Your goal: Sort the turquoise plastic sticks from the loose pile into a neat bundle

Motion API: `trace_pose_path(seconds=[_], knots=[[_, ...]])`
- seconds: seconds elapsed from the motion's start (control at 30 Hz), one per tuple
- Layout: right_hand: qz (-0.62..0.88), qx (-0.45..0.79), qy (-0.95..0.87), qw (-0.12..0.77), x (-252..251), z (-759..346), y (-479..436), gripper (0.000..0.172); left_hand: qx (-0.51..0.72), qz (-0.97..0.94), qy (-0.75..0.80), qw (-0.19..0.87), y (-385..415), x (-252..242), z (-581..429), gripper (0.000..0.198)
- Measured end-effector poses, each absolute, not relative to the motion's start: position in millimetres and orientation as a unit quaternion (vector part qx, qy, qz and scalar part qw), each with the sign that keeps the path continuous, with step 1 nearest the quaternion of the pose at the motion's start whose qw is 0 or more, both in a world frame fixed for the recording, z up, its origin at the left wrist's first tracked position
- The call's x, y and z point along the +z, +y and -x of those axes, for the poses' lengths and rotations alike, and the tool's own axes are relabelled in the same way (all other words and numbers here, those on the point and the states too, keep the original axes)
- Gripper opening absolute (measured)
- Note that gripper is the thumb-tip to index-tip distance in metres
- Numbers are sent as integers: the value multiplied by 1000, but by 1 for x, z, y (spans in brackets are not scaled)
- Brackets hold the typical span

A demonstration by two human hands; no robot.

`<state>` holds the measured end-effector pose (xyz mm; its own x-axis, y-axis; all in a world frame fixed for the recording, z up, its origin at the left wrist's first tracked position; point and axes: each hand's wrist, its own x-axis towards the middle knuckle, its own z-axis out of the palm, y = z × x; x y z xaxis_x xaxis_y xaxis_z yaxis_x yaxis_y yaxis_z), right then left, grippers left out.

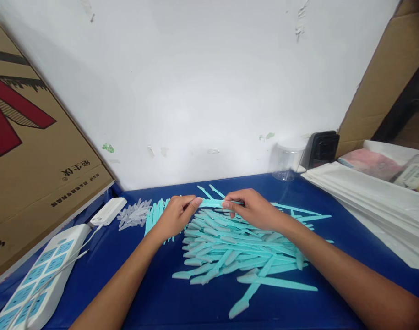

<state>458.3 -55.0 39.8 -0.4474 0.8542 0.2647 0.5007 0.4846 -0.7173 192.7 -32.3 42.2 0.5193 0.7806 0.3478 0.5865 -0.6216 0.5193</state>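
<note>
Pinching a turquoise stick (212,203) in left hand (177,214) and right hand (253,207); could drop it onto the loose pile (226,243) through slackened grip.

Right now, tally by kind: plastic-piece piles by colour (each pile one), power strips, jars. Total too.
Piles of slim turquoise plastic sticks: 2 (large central pile, smaller left pile)
Pile of small translucent plastic pieces: 1
White power strip with blue socket faces: 1
Clear cylindrical plastic jar: 1
Total: 5
Single pieces overlap too much to count.
</note>
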Motion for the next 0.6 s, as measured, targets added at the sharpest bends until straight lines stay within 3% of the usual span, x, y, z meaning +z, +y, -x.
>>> trace_pose_path(seconds=[0.13, 0.23, 0.33, 0.47, 0.6], knots=[[472, 223, -786, 330, 37, -477, -40, 45, 357, -804, 453, 145, -17, 49, -165, 50], [504, 183, -765, 357, 34, -488, -31, 44, 362, -767, 530, 21, -2, 60, -130, 51], [521, 155, -759, 357, 31, -489, -30, 42, 220, -766, 599, -72, 12, 67, -95, 52], [529, 130, -775, 321, 29, -482, -35, 39, 40, -715, 697, -22, 24, 63, -57, 56], [532, 126, -783, 298, 31, -478, -39, 39, -16, -662, 749, 32, 33, 50, -28, 54]])
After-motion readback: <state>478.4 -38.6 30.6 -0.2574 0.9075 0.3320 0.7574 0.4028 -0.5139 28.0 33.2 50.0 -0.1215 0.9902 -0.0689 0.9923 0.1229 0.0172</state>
